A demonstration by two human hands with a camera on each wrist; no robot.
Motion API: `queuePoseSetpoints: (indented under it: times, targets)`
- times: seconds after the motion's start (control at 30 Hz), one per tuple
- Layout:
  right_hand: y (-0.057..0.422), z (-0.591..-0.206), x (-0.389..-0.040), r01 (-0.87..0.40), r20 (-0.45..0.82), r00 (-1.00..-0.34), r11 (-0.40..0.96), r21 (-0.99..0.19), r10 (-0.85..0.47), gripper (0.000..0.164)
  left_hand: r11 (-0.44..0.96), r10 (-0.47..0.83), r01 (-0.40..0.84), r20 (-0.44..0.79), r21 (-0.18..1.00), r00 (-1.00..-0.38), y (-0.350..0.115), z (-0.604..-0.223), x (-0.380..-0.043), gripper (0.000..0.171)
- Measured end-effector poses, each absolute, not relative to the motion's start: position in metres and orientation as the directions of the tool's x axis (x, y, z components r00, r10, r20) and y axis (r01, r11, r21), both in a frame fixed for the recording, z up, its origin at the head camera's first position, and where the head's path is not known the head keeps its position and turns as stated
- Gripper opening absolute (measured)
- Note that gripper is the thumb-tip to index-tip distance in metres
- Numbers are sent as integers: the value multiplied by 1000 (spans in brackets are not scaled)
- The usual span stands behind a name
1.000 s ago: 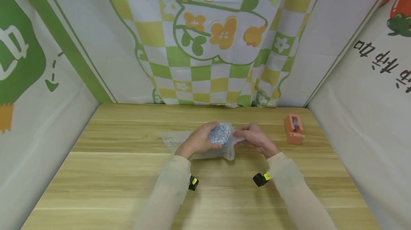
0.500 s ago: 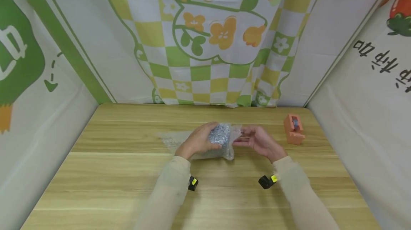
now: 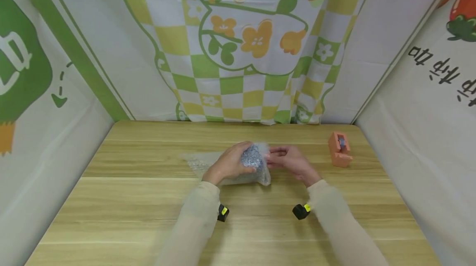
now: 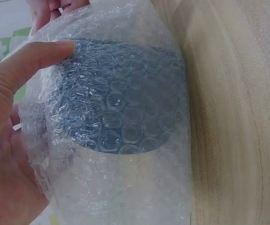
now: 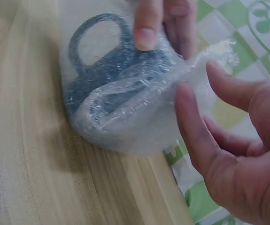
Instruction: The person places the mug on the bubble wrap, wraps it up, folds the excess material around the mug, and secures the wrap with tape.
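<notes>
- 2 pale sleeves are reaching over the table, with 2 yellow-marked black wrist cameras showing below the cuffs.
- The left hand is gripping a blue handled mug through clear bubble wrap.
- The right hand is touching the loose end of the wrap, its foremost fingers standing parted.
- The wrapped mug is lying on the far half of the table, the wrap trailing out beyond the left hand.
- A coral tape dispenser is standing to the right, apart from the right hand.
- A green-and-yellow checked curtain is hanging behind the table.
</notes>
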State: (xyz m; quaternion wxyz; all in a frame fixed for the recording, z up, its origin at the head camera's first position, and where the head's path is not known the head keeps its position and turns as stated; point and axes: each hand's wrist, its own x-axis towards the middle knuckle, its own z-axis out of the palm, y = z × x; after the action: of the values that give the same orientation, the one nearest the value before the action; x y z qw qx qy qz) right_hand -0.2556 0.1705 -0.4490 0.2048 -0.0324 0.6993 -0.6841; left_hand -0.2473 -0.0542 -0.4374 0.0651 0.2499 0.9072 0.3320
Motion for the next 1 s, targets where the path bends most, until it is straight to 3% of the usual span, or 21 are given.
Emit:
queuePoseSetpoints:
  times: [0.37, 0.53, 0.63, 0.73, 1.0]
  targets:
    - [151, -449, -254, 115, -158, -981, 312, -943, -117, 41, 604, 450, 313, 10, 733, -893, -56, -443, -248, 86]
    - [148, -443, -251, -56, 22, -998, 605, -794, -65, 50, 598, 448, 319, 23, 736, -894, -55, -446, -249, 87]
    - [146, -438, -250, -173, 149, -984, 749, -640, -99, 57, 589, 454, 328, 33, 739, -890, -55, -446, -249, 87]
    - [144, -435, -251, -273, 214, -959, 804, -529, -185, 62, 585, 459, 330, 33, 741, -888, -55, -446, -248, 87]
    - [140, -427, -257, -450, 175, -892, 779, -438, -417, 53, 597, 435, 310, 26, 740, -900, -55, -446, -244, 91]
